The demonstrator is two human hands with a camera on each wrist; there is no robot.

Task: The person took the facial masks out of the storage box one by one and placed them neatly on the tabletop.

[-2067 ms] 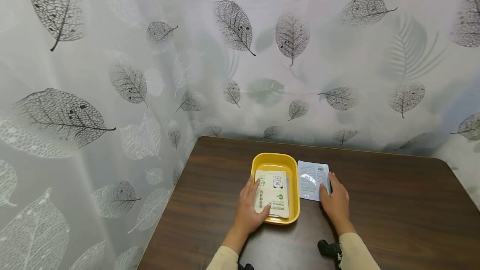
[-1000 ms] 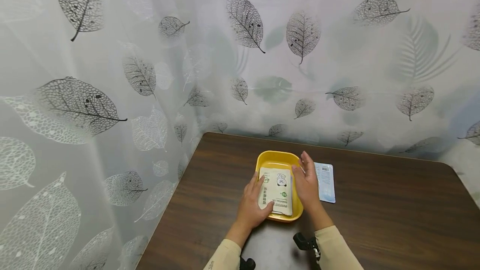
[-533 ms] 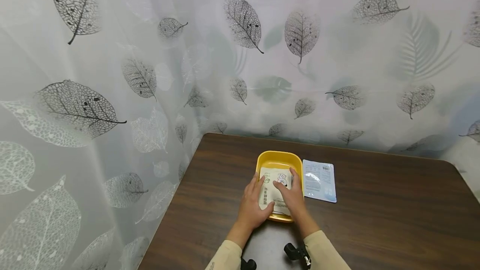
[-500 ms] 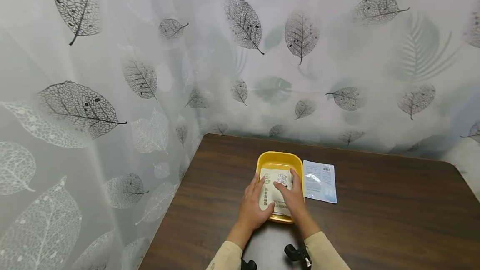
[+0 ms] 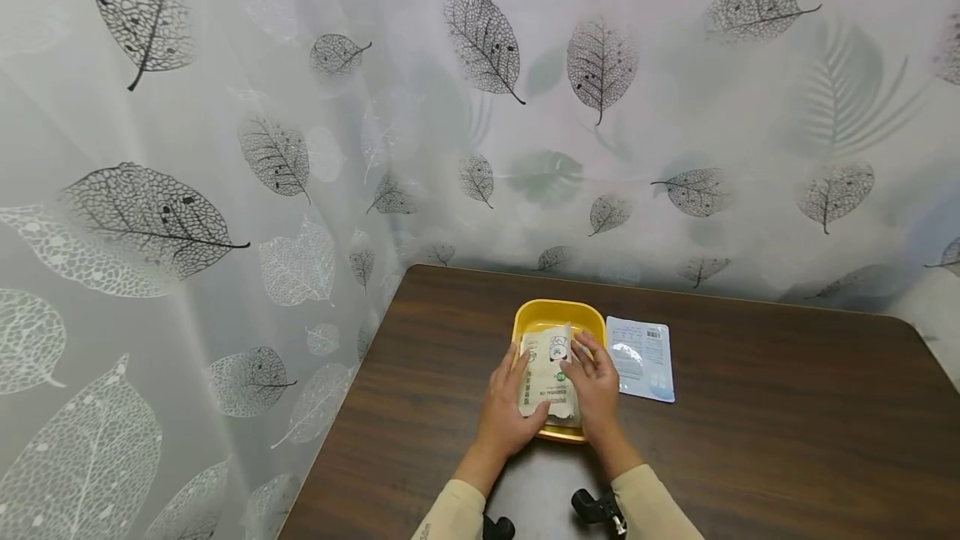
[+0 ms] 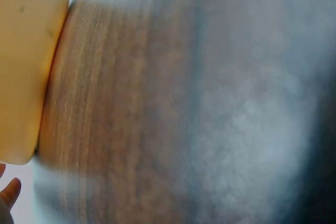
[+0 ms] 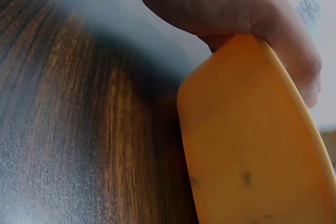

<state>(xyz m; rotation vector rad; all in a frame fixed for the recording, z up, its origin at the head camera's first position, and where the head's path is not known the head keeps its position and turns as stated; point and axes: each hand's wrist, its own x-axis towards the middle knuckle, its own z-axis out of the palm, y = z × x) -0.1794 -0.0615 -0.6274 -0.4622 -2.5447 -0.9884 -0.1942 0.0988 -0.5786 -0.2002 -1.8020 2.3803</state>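
Observation:
A cream paper packet printed with a panda and "ESSENTIAL OIL" [image 5: 543, 367] lies in a yellow plastic tray [image 5: 557, 308], its upper end slightly raised and its face bent. My left hand [image 5: 501, 413] rests over the tray's left side, fingers extended along the packet's left edge and thumb near its lower end. With thumb and fingers, my right hand [image 5: 598, 397] pinches the packet's right edge. In the right wrist view, that hand [image 7: 236, 9] reaches over the rim of the tray [image 7: 247, 140]. What lies under the packet is mostly hidden.
A pale blue-and-white flat pouch [image 5: 641, 357] with a barcode lies on the brown wooden table [image 5: 772, 407], just right of the tray. A leaf-patterned curtain [image 5: 540, 132] hangs behind the table and along its left.
My right hand has left the pouch, crossed to the tray and taken the packet's right edge. The packet has lifted and bent a little. My left hand stays at the tray's left side.

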